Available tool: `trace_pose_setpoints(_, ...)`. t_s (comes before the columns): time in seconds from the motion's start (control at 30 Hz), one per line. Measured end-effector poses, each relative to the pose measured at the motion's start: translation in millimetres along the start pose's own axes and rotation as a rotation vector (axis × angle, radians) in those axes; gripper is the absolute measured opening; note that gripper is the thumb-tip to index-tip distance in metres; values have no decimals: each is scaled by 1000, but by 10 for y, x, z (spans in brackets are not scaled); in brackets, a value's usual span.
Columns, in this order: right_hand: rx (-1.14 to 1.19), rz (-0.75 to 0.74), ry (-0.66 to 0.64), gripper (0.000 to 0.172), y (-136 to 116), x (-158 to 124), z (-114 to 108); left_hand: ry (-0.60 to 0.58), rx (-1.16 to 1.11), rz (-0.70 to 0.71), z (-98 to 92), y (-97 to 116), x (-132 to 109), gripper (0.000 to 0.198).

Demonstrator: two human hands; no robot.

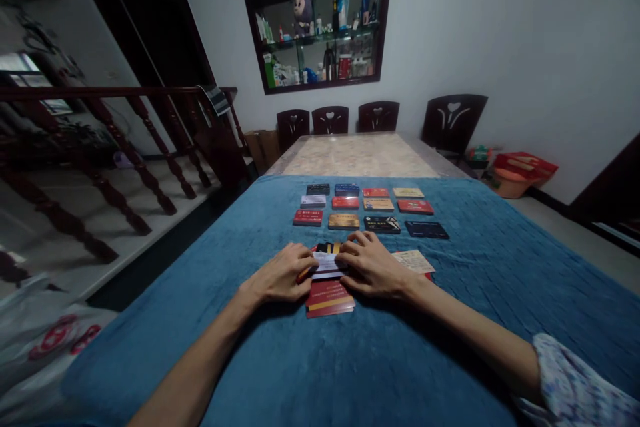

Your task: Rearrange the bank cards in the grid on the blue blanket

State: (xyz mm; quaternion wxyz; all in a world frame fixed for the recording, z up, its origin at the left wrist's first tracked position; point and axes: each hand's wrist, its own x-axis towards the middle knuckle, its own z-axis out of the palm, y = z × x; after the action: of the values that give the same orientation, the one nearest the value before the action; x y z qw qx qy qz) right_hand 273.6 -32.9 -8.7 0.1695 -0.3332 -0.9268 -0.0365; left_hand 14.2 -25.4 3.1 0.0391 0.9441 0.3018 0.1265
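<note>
My left hand (285, 273) and my right hand (373, 265) meet over a small group of cards. Between them is a white card (327, 267) with a dark stripe, its left side pinched by my left fingers and its right side under my closed right fingers. Red and yellow cards (330, 297) lie fanned just below it on the blue cloth (280, 360). Black and gold cards (330, 248) peek out behind. Partly covered by my right hand, a pale printed card (415, 260) rests on something red. My fingers hide how many cards are held.
Several neat card stacks stand in rows beyond my hands, among them a gold stack (344, 221) and a black stack (381, 224). Farther off is the bare marble tabletop (360, 155), with chairs (379, 117) behind. A wooden railing (145, 133) runs along the left.
</note>
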Motion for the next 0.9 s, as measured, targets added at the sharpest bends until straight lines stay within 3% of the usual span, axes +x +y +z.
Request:
trace_pose_setpoints(0.3, -12, -21, 123, 21, 44, 3, 91, 55, -44, 29, 9, -27, 4, 25)
trace_pose_setpoints(0.53, -45, 14, 273, 20, 155, 20, 248, 197, -38, 46, 89, -139, 23, 27)
trace_pose_setpoints(0.9, -61, 96, 346, 33, 162, 17, 339, 357, -86, 1, 273, -187, 71, 37)
